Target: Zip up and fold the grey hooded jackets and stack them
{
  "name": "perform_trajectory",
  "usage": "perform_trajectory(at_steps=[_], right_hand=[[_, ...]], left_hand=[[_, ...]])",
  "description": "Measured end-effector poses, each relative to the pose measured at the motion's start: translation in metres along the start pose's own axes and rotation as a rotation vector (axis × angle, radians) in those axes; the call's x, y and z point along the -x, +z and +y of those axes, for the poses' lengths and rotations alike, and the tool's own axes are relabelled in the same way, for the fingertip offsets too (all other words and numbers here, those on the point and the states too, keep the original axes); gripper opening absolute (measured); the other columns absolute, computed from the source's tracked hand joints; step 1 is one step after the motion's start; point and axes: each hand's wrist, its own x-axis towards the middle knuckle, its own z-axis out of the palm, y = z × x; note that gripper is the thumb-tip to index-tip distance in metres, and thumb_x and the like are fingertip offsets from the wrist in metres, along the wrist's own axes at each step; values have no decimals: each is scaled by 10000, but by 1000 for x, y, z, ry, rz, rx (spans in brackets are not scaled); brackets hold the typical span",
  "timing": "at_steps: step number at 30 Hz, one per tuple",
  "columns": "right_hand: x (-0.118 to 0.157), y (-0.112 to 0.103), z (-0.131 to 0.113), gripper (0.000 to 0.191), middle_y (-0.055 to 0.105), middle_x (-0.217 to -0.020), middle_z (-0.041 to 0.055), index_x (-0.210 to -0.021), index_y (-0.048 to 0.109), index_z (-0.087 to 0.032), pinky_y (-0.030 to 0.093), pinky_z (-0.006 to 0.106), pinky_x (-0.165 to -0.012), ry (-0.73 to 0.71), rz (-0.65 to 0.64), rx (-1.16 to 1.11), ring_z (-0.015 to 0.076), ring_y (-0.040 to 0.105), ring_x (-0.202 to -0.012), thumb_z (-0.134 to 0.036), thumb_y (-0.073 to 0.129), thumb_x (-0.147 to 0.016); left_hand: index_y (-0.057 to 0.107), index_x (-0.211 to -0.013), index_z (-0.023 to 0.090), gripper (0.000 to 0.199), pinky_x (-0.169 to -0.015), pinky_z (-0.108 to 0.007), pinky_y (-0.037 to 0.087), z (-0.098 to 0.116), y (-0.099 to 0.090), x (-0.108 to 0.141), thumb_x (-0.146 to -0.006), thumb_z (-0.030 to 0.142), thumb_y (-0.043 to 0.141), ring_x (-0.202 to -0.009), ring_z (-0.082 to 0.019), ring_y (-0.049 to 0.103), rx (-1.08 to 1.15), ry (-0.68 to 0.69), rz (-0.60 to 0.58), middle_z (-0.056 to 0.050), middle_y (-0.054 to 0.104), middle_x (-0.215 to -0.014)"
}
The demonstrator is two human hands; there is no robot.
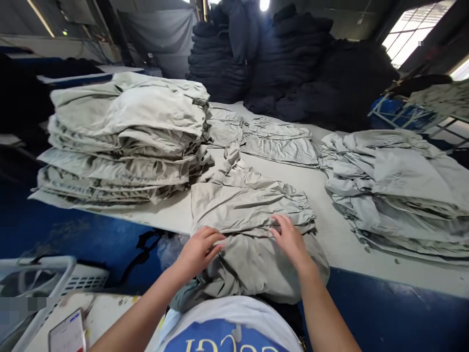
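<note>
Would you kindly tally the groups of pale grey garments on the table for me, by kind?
Folded stacks, left and right: 2
Garment under the left hand and right hand: 1
Flat layer behind it: 1
Total: 4

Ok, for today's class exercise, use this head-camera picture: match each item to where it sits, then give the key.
Items:
1. Person's left hand
2. Tall stack of folded pale grey fabric garments
3. Dark navy folded pile
4. White plastic basket

Places:
A. Low at the person's left, off the white table
B. On the loose pale grey garment
C. Beyond the table's far end
D. On the table's left side

Pairs: 1-B, 2-D, 3-C, 4-A
</note>
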Motion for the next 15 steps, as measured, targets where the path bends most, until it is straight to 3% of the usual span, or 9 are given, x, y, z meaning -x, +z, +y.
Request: perform_trajectory(at_steps=[2, 5, 8, 10, 11, 13, 15], right_hand=[[-16, -4, 18, 438, 634, -1358, 150, -1358, 677, -229, 544, 356, -839, 72, 142, 182, 251, 698, -966, -242, 616, -924], [-32, -4, 31, 280, 677, -1195, 126, -1160, 761, -222, 546, 354, -829, 125, 115, 236, 255, 700, -941, -231, 568, -958], [-30, -1, 10, 276, 701, -1112, 116, -1040, 763, -235, 556, 401, -942, 0, 204, -6, 274, 685, -1032, -198, 500, -963], [-20, 3, -22, 261, 713, -1095, 85, -1012, 755, -274, 561, 400, -988, -229, 182, -285, 253, 683, -1069, -207, 507, -965], [-14, 4, -39, 243, 720, -1091, 60, -1004, 754, -301, 573, 381, -979, -376, 101, -428, 235, 691, -1063, -225, 525, -970], [-4, 7, -67, 191, 733, -1131, 10, -1034, 753, -370, 599, 351, -952, -632, -96, -637, 212, 709, -1070, -283, 598, -965], [-2, 9, -79, 188, 732, -1195, -17, -1096, 734, -422, 603, 348, -972, -689, -131, -711, 205, 712, -1109, -329, 636, -966]], left_hand=[[745, -1213, 266, 285, -990, -429, 601, 7, 20, -20, -1059, 377, 534, -1125, -267, 703, -10, 63, 14, -106, 755, -1220], [687, -1334, 284, 319, -1063, -451, 591, 16, 46, -33, -1050, 349, 558, -1254, -274, 673, 27, 144, 13, -116, 701, -1372], [455, -1589, 331, 587, -1024, -443, 617, 18, 62, -33, -1023, 360, 608, -1232, -264, 692, 108, 86, 32, -150, 527, -1606], [267, -1680, 345, 804, -927, -418, 652, 14, 65, -31, -981, 373, 664, -1114, -240, 733, 198, -16, 96, -182, 373, -1711], [280, -1675, 339, 823, -899, -416, 657, 11, 65, -30, -958, 382, 683, -1072, -236, 741, 244, -64, 141, -184, 385, -1705], [516, -1540, 304, 651, -877, -429, 660, 2, 58, -29, -923, 420, 692, -1024, -254, 749, 325, -163, 231, -152, 604, -1528], [713, -1246, 254, 410, -824, -422, 665, -8, 44, -29, -906, 481, 681, -951, -272, 757, 382, -317, 384, -99, 765, -1177]])
